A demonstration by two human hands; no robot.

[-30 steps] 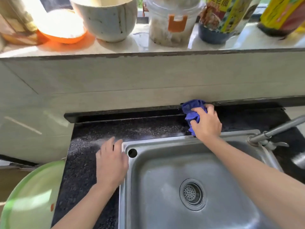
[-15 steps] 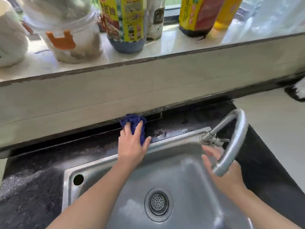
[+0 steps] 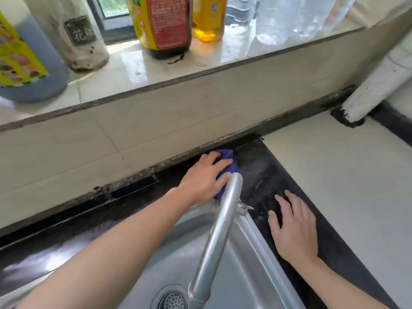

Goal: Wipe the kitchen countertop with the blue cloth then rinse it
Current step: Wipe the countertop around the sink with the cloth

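The blue cloth is bunched on the black speckled countertop, against the wall's foot behind the sink's back right corner. My left hand presses down on it with fingers curled over it; the cloth sticks out past the fingertips. My right hand lies flat, palm down and fingers spread, on the black counter strip to the right of the sink, holding nothing. The steel faucet spout crosses in front of the cloth's lower part.
The steel sink with its drain fills the lower middle. A pale surface adjoins the black counter on the right, with a white pipe at its back. Bottles and jars crowd the window ledge above.
A second ago my right hand held the cloth; now my left hand has it, farther right along the wall. My right hand left the faucet and rests on the counter.
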